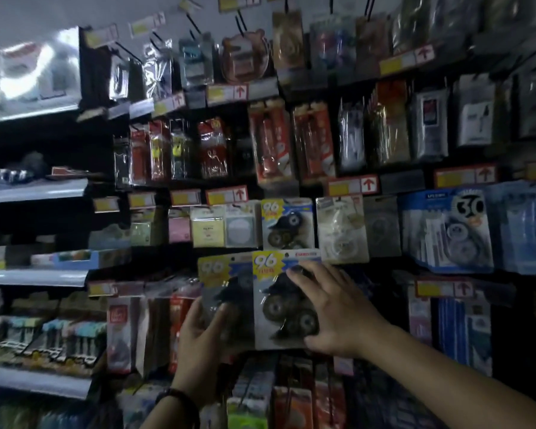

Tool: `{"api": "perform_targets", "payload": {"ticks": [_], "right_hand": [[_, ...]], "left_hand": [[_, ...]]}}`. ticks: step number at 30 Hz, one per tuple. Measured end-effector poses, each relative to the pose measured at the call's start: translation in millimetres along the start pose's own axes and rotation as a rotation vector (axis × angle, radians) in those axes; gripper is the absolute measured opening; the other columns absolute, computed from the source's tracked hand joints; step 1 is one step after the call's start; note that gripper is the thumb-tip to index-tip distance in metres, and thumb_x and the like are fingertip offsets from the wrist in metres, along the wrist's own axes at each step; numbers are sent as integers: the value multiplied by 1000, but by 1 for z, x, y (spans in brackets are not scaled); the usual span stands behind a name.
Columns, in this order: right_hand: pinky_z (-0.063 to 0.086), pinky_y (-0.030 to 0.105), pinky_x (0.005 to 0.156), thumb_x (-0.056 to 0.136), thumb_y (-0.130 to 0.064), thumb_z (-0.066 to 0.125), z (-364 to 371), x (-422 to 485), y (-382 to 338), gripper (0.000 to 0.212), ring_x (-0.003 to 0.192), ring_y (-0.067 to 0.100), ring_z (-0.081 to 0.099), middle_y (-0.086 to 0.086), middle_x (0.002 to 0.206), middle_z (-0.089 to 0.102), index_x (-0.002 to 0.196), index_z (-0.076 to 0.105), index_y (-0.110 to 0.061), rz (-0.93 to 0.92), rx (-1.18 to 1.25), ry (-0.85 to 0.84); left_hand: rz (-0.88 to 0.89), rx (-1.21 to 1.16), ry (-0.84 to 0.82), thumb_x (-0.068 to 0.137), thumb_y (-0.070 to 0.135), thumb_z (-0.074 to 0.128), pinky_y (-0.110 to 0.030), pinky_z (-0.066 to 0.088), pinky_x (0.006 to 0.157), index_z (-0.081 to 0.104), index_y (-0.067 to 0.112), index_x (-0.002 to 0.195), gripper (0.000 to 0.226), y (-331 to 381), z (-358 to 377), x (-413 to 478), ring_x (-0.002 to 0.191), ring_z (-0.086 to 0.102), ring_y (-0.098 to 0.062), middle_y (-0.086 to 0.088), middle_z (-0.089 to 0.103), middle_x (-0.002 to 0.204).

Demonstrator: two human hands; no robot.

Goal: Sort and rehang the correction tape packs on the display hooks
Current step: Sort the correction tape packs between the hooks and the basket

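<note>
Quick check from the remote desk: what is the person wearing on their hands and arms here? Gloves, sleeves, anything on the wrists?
No gloves: both the left hand and the right hand are bare, fingers uncovered. No sleeves show on either forearm within the frame. The left wrist carries a dark beaded bracelet. The right wrist looks bare. No rings are visible, though the picture is dim and slightly blurred.

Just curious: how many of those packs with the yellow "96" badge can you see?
3: one hanging on the display, one in the left hand, one under the right hand. More may hide behind them.
</note>
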State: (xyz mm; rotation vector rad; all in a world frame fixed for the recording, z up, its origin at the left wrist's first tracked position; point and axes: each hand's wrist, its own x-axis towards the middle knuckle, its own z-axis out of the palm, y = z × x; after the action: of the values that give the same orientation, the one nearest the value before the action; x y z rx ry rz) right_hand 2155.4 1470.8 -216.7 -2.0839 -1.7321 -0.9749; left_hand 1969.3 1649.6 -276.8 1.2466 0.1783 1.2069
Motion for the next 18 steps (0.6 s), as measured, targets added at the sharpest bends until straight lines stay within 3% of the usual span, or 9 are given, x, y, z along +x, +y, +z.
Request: {"api": "perform_targets", "payload": {"ticks": [3, 5, 8, 14, 18], "right_hand": [[31, 44, 123, 66, -60, 79, -7, 30, 7, 123, 152, 28, 18, 5, 166, 16, 166, 15, -26, 34, -93, -6], [31, 46, 123, 69, -56, 82, -11, 50, 11, 122, 152, 31, 18, 9, 166, 16, 166, 15, -23, 44, -168, -10], [30, 47, 124, 73, -49, 82, -19, 79, 15, 119, 153, 34, 17, 13, 167, 15, 166, 15, -18, 53, -288, -6], [28, 52, 125, 79, -38, 81, -23, 115, 17, 117, 158, 37, 10, 16, 172, 2, 167, 6, -16, 106, -353, -22], [28, 52, 125, 79, -37, 80, -20, 123, 18, 116, 156, 37, 11, 16, 171, 6, 167, 7, -16, 149, -356, -9]], "left_hand": [[162, 115, 102, 102, 18, 70, -39, 66, 77, 75, 29, 116, 18, 14, -16, 21, 106, 79, -26, -4, 82, 113], [257, 218, 132, 101, 19, 72, -38, 65, 81, 75, 31, 114, 17, 21, -24, 31, 102, 80, -20, 0, 83, 108], [315, 257, 137, 101, 18, 72, -27, 65, 74, 75, 33, 113, 19, 29, -26, 39, 97, 80, -13, 3, 83, 106], [278, 198, 105, 100, 19, 72, -37, 68, 76, 76, 31, 111, 16, 34, -17, 45, 98, 80, -19, -1, 83, 107], [262, 177, 56, 100, 18, 71, -48, 68, 82, 77, 34, 109, 19, 40, -9, 46, 100, 80, -21, -2, 82, 110]]}}
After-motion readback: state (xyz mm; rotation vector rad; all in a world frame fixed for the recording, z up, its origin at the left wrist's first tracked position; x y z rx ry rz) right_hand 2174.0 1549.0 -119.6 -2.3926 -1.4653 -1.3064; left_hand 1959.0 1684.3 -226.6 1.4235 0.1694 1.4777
